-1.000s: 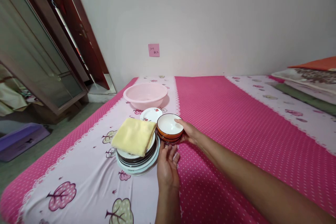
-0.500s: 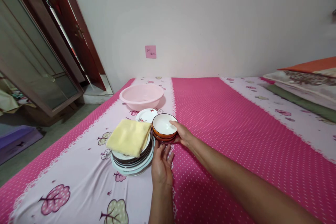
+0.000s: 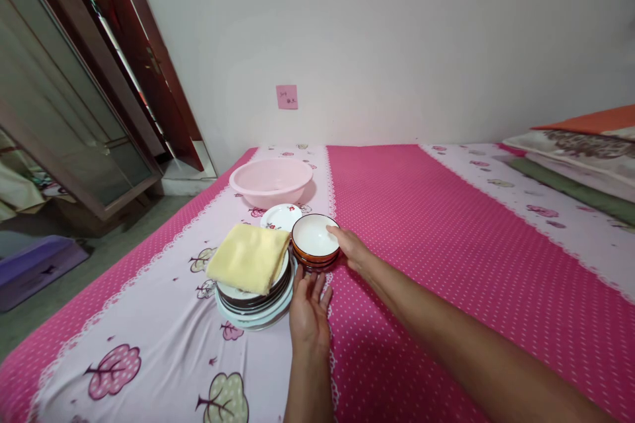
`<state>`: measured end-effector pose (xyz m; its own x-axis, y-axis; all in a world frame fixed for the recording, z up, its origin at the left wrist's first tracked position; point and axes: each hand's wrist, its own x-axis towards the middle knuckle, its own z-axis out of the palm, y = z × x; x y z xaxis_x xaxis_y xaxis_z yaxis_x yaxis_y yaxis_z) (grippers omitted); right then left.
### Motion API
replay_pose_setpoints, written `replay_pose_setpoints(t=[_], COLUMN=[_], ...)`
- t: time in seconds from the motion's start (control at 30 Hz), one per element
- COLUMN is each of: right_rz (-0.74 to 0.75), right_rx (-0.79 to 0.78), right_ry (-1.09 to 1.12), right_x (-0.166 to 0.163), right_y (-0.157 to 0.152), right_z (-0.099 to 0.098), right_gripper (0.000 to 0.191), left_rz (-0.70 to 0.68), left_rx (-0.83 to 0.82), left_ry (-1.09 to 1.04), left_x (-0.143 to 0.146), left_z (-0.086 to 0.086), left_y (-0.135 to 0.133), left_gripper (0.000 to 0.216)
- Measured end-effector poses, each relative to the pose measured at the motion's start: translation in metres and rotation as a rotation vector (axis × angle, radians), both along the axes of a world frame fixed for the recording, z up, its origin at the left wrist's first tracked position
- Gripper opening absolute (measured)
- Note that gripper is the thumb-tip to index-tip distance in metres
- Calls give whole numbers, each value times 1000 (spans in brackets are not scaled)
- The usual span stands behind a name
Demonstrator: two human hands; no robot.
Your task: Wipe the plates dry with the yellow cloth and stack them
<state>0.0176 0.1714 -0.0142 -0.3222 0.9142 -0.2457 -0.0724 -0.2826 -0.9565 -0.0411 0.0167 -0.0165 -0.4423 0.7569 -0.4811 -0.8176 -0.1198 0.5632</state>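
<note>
A stack of brown-orange bowls [image 3: 316, 238] with white insides stands on the bedspread. My right hand [image 3: 350, 248] grips its right side, thumb over the top bowl's rim and the other fingers partly hidden. Just in front of the bowls, my left hand [image 3: 310, 314] lies palm up, fingers spread; its fingertips are close to the lowest bowl, and I cannot tell if they touch it. To the left is a stack of plates [image 3: 255, 317], with a folded yellow cloth [image 3: 248, 256] on top. Behind, a white flowered plate [image 3: 280, 215] is partly covered by the bowls and cloth.
A pink basin [image 3: 271, 198] stands farther back, near the wall. Folded bedding [image 3: 585, 165] lies at the far right of the pink-and-white bedspread [image 3: 421, 264]. On the floor at left is a purple box [image 3: 40, 271]. A pink note [image 3: 286, 97] sticks to the wall.
The top bowl seems slightly lower on the stack, my right hand still gripping it. My left hand stays spread in front. The whole view has shifted a little.
</note>
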Motion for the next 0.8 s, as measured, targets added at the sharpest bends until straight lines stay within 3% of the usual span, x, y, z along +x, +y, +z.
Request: replay_pose_setpoints(t=[0.37, 0.8], right_rz=[4, 85], right_rx=[17, -3], right_ry=[-258, -442], right_x=[0, 1], right_y=[27, 36], right_z=[4, 18], right_gripper=[33, 34], left_rz=[0, -44], left_rx=[23, 58], left_ry=[31, 133], left_x=[4, 8], left_z=[-6, 2], left_y=[3, 0], left_gripper=[51, 57])
